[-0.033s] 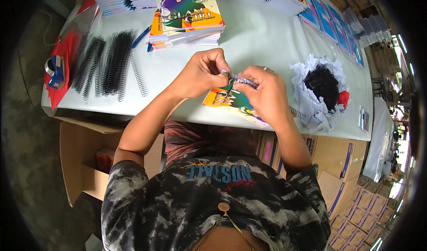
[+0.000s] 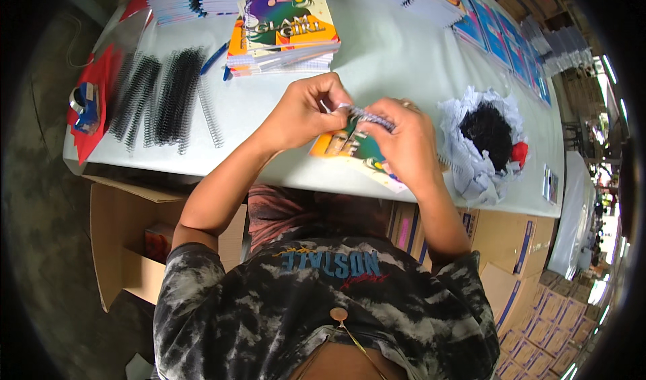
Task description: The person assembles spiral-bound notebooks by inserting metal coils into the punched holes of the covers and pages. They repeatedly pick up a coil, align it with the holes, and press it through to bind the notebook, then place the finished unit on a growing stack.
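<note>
"At the near edge of the smooth white table [image 2: 397, 53] — what's there?"

"A glossy, multicoloured paper notebook [image 2: 369, 154] — bare left hand [image 2: 306, 115] pinching its dark spiral coil's [image 2: 374, 118] left end, bare right hand [image 2: 407, 140] clamped farther right."

Silvery lettering [image 2: 301, 30] on the notebook stack [image 2: 279, 10], blue lettering [image 2: 360, 264] on the shirt [image 2: 269, 313].

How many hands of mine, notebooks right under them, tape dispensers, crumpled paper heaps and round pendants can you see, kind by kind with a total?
Hands (left hand, right hand): 2
Notebook under the hands: 1
Blue tape dispenser: 1
Crumpled paper heap: 1
Round pendant: 1
Total: 6
</note>
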The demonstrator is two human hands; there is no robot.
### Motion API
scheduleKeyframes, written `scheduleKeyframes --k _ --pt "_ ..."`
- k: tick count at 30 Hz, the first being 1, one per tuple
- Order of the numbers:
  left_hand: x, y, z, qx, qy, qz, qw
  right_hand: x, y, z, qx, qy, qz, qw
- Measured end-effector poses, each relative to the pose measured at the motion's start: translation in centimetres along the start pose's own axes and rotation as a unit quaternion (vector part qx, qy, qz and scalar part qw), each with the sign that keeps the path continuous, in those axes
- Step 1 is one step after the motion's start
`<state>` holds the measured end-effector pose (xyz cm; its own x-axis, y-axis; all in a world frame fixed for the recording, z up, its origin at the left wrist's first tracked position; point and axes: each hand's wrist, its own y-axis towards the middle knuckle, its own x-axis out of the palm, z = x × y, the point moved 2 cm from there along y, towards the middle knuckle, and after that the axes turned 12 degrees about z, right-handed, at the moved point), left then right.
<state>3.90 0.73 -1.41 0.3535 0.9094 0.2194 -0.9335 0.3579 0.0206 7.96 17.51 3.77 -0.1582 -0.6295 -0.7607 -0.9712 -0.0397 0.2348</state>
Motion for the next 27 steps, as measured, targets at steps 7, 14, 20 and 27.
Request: scheduleKeyframes --k 7,14,20,27 --pt "-3.0 3.5 0.9 0.337 0.671 0.293 0.592 7.6 -5.0 12.0 0.01 -0.184 -0.078 0.98" --pt "-0.6 -4.0 4.3 0.254 0.587 0.194 0.744 5.3 -5.6 15.0 0.158 0.49 -0.13 0.847" --pt "-1.0 -9.5 4.9 0.284 0.351 -0.002 0.892 3.7 -6.1 11.2 0.31 0.709 -0.245 0.584" --pt "-1.8 -7.2 -2.6 -0.023 0.034 0.261 0.965 2.6 -4.0 9.3 0.027 0.47 -0.042 0.881"
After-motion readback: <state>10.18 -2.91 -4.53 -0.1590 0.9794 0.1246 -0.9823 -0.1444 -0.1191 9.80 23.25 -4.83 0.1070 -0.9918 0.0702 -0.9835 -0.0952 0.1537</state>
